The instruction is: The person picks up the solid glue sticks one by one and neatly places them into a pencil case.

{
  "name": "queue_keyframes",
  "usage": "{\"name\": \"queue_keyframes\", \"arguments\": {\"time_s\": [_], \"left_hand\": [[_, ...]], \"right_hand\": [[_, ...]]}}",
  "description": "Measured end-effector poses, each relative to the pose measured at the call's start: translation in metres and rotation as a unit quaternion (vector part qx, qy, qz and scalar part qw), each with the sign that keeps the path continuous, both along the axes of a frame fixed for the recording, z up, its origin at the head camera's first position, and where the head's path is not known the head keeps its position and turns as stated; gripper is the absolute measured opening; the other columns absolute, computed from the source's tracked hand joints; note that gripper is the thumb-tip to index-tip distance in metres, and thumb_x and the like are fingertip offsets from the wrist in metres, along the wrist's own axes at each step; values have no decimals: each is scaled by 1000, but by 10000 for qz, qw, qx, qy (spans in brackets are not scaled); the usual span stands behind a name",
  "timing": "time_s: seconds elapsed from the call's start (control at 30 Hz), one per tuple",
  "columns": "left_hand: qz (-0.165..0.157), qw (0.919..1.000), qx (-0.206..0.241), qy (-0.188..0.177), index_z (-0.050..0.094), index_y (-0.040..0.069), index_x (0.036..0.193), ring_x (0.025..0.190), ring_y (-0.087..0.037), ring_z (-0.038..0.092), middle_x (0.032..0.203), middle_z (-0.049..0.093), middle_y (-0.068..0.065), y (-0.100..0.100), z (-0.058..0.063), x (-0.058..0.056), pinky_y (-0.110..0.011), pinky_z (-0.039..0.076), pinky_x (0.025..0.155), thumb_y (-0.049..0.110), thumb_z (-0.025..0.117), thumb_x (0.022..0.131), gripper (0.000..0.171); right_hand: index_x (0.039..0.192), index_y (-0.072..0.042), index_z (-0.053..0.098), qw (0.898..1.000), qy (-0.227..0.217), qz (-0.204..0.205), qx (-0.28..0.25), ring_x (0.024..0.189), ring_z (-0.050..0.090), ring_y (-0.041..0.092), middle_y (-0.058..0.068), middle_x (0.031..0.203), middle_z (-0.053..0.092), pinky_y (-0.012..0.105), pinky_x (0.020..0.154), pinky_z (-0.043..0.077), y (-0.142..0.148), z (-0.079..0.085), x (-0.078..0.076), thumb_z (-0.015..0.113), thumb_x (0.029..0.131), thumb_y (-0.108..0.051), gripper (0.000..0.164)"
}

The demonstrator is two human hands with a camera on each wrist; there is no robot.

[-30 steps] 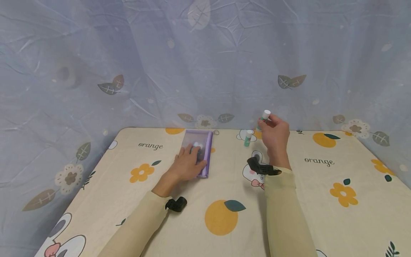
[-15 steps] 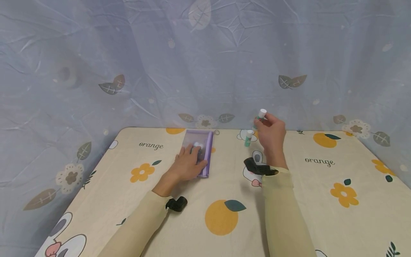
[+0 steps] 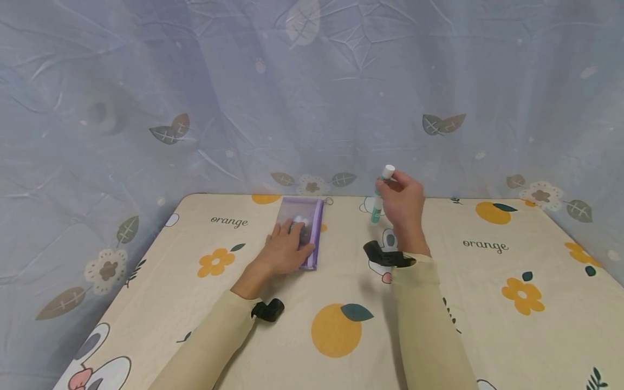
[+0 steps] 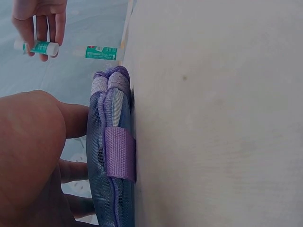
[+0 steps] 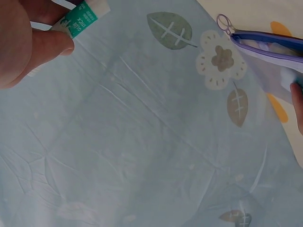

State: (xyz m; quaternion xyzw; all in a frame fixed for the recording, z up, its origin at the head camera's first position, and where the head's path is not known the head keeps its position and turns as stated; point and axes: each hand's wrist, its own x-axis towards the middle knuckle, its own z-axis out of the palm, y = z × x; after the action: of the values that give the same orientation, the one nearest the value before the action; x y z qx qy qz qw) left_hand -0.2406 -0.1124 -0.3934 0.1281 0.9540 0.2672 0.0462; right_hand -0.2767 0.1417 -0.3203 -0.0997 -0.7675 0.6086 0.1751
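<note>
Tablecloth: upright glue stick btwn R hand & pouch.

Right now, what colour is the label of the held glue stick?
The label is green with white lettering; it shows best in the right wrist view.

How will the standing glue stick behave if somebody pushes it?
The standing glue stick would probably tip easily, because it is slim and stands on one end. Once down, it may well roll, since its body looks round. It is likely light: the right hand holds a similar-looking second glue stick in a pinch.
</note>
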Motion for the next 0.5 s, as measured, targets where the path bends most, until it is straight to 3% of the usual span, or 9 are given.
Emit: {"name": "queue_keyframes", "arguments": {"time_s": [0.5], "left_hand": [[7, 10000, 7, -24, 34, 4, 164, 163, -54, 11, 175, 19, -28, 0, -1, 0, -69, 15, 130, 40, 55, 108, 70]], "right_hand": [[139, -9, 70, 9999, 38, 84, 101, 128, 66, 29, 15, 130, 75, 49, 117, 43, -12, 1, -1, 69, 103, -17, 37]]}}
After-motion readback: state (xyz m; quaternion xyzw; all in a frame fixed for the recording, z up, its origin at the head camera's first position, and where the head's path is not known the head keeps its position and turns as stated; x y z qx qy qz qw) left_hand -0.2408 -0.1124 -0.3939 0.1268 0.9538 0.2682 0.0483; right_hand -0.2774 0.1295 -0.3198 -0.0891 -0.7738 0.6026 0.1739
